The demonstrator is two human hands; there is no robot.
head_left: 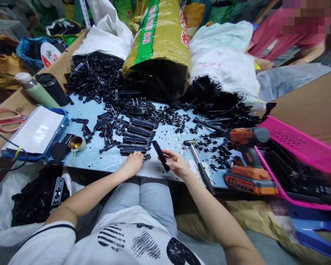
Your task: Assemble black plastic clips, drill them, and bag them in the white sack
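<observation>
Between the fingers and thumb of my right hand [177, 163] is a long, narrow black plastic piece [160, 156], tilted above the table's front edge. My left hand [134, 162] rests low at the near end of a row of similar long black pieces [138, 133], its fingers curled down. A small black part [147, 156] shows just beside those fingertips; whatever they grip is hidden. Left of the row lie loose black link-shaped parts [108, 127]. To the right of my right hand a hammer [198, 163] lies with its handle toward me.
An orange cordless drill [248, 158] stands at the right, beside a pink basket [298, 147] of black parts. Sacks [161, 40] spill black parts at the back. A metal cup [77, 142], notepad [40, 129], scissors [8, 119] and bottles [40, 90] are left. Another person [281, 36] sits back right.
</observation>
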